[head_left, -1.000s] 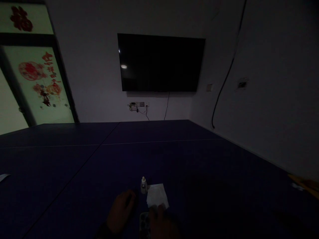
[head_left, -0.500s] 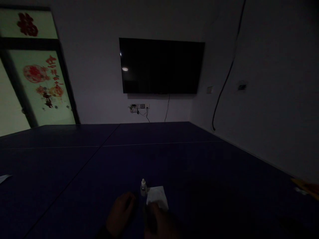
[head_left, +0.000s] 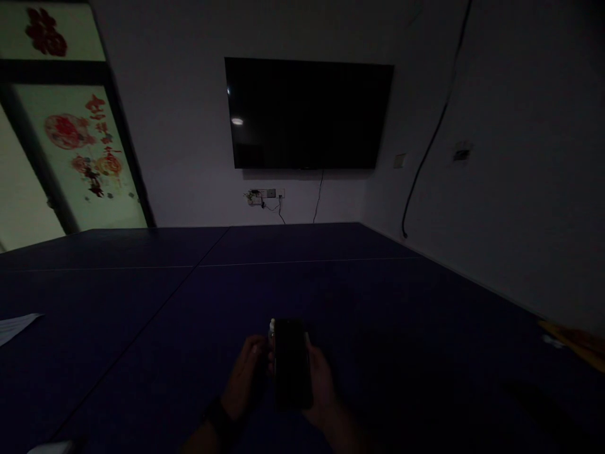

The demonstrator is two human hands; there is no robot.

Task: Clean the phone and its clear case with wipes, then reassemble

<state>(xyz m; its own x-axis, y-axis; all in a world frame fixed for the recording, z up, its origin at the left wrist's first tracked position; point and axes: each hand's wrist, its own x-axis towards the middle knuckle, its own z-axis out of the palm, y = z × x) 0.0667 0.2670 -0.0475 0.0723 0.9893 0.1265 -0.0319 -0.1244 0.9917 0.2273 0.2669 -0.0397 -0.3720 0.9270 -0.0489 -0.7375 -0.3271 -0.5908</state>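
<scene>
A smartphone (head_left: pixel 292 366) with a dark screen is held upright in my right hand (head_left: pixel 322 381), whose fingers wrap round its back and show at its left edge. To the left of the phone is my left hand (head_left: pixel 240 378), fingers loosely bent and apart, with nothing visible in it; a dark band circles that wrist. Behind the phone's upper left corner a small dropper bottle (head_left: pixel 271 326) with a white cap is mostly hidden. A sliver of white paper (head_left: pixel 307 338) shows at the phone's right edge. The dim light blurs finger details.
Both hands are over a dark blue table (head_left: pixel 189 328) with seams across it. Printed paper (head_left: pixel 19 326) lies at the left, a white object (head_left: pixel 51 448) at the lower left edge, and a yellow item (head_left: pixel 574 340) at the right. A television (head_left: pixel 309 113) hangs on the far wall.
My right hand has brought the phone up into clear view, where it covers most of the bottle and white paper. My left hand has moved slightly up and right. The view has tilted down slightly.
</scene>
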